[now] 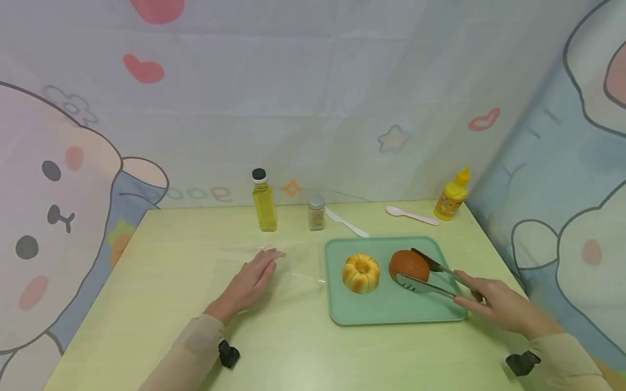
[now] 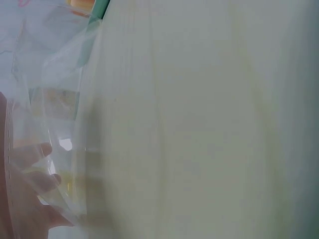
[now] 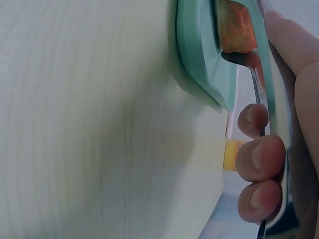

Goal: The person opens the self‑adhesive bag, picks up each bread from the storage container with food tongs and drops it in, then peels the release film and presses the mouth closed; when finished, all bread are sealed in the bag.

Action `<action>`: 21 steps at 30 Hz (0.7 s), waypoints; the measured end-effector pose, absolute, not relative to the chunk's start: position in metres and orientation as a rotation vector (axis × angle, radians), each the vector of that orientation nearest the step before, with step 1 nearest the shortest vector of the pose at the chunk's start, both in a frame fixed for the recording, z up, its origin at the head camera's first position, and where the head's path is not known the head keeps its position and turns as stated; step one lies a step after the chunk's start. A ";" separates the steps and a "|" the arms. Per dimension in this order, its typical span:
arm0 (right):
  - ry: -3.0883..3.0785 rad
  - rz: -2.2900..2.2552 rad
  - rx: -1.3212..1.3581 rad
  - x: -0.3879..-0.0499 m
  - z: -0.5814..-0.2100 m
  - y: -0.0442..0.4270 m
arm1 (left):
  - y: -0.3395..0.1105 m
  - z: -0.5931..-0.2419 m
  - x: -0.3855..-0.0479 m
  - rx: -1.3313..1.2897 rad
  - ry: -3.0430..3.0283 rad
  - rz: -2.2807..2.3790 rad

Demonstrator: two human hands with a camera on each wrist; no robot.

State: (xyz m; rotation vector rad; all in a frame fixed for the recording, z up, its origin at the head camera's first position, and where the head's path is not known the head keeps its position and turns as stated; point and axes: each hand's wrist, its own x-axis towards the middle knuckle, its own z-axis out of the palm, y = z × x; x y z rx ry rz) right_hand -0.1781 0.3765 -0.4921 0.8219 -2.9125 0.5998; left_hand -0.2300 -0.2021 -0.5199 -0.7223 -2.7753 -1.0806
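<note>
My right hand (image 1: 508,307) grips metal tongs (image 1: 440,269), their two arms on either side of a round brown bun (image 1: 407,264) on the green tray (image 1: 391,312). In the right wrist view, curled fingers (image 3: 261,158) wrap the tongs. A yellow fluted bun (image 1: 361,273) sits left of the brown one. My left hand (image 1: 246,282) is over the table, fingers extended, at a clear plastic bag (image 1: 300,263). Seen from the left wrist, the fingers (image 2: 42,181) show through the clear plastic; whether they hold it, I cannot tell.
Behind the bag stand an oil bottle (image 1: 265,206) and a small spice jar (image 1: 316,213). A white plastic knife (image 1: 347,223) and a pink spoon (image 1: 412,215) lie behind the tray. At the back right corner is a yellow squeeze bottle (image 1: 451,200).
</note>
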 end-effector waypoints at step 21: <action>-2.696 0.626 0.963 -0.197 -0.459 0.342 | -0.203 -0.521 -0.229 -0.764 -2.729 -1.090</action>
